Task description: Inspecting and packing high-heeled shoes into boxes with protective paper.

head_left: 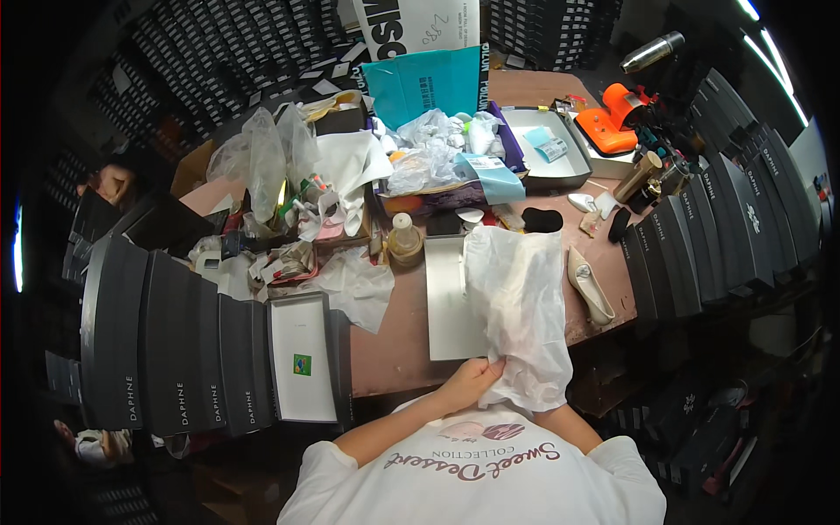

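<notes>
A thin white translucent bag (516, 302) hangs in front of me, draped over the right side of an open white box (451, 302). My left hand (479, 381) is closed on the bag's lower left edge. My right forearm (569, 427) reaches up behind the bag's lower right side, and the hand itself is covered, so its fingers cannot be made out. A pale pinkish shape shows faintly through the bag; what it is stays unclear. Right of the bag, a cream pointed shoe (590, 285) with a shiny ornament lies on the table.
Dark shoe boxes stand in rows at left (179, 341) and right (700, 236). An open box lid (303, 359) leans beside the left row. Behind are a squat bottle (404, 241), crumpled bags (429, 144), a white tray (551, 149) and an orange tape dispenser (610, 127).
</notes>
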A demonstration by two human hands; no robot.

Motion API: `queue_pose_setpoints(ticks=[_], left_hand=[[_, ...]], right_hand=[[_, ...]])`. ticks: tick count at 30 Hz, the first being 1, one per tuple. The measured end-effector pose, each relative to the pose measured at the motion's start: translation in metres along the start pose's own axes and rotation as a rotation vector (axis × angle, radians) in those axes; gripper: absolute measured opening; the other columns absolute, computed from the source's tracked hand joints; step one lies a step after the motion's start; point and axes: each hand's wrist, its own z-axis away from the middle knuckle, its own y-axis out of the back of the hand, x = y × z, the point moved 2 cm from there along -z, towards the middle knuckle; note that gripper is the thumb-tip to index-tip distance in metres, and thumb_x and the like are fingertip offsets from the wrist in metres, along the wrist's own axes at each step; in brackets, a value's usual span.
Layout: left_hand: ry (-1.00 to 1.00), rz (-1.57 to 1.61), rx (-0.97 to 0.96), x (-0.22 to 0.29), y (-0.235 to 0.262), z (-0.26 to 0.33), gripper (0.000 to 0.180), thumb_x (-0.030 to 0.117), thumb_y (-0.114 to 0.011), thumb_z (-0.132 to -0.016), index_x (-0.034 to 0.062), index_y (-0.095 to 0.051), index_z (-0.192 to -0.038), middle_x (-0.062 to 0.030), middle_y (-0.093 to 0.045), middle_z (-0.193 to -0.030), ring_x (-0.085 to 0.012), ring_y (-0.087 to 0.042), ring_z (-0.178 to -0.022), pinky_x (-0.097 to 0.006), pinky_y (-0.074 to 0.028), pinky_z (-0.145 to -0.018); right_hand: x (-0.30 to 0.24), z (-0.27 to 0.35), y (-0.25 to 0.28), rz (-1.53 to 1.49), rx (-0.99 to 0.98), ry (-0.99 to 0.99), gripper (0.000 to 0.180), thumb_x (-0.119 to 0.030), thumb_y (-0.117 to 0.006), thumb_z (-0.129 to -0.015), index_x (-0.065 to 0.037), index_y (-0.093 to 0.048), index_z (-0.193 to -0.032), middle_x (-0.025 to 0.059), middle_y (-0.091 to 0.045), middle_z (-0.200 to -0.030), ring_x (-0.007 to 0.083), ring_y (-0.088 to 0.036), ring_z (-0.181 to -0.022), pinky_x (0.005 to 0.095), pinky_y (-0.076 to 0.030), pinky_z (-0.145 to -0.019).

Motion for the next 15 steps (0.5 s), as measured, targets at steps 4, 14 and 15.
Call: queue_pose_setpoints(ticks=[4, 14, 15], left_hand=[[-0.021, -0.494, -0.142, 0.02, 0.005, 0.017, 0.042, 0.039, -0.049, -0.097, -0.0012, -0.062, -0.099, -0.0149, -0.06, -0.087, -0.0137, -0.057, -0.081, -0.029, -0.045, -0.076], [-0.083, 1.134, 0.537, -0.021, 0.053, -0.026, 0.054, 0.011, -0.068, -0.081, 0.0056, -0.044, -0.13, -0.0108, -0.057, -0.115, -0.0243, -0.057, -0.106, -0.041, -0.046, -0.095], [-0.15, 1.08, 0.636, -0.022, 0.057, -0.022, 0.053, 0.01, -0.068, -0.081, 0.0057, -0.045, -0.129, -0.0108, -0.057, -0.114, -0.0239, -0.056, -0.106, -0.04, -0.046, -0.096]], right_hand=[[-0.01, -0.007, 0.01, -0.069, 0.003, 0.037, 0.067, -0.031, -0.058, -0.091, 0.0, -0.029, -0.142, 0.0167, -0.038, -0.142, 0.022, -0.035, -0.133, 0.0361, -0.028, -0.109], [0.028, -0.022, 0.002, 0.045, -0.079, -0.135, 0.068, -0.032, -0.058, -0.091, 0.0, -0.027, -0.143, 0.0173, -0.037, -0.143, 0.0211, -0.033, -0.134, 0.0356, -0.027, -0.109], [0.027, -0.023, 0.005, 0.09, -0.094, -0.161, 0.069, -0.032, -0.058, -0.091, 0.0, -0.027, -0.143, 0.0173, -0.036, -0.143, 0.021, -0.033, -0.134, 0.0356, -0.027, -0.109]])
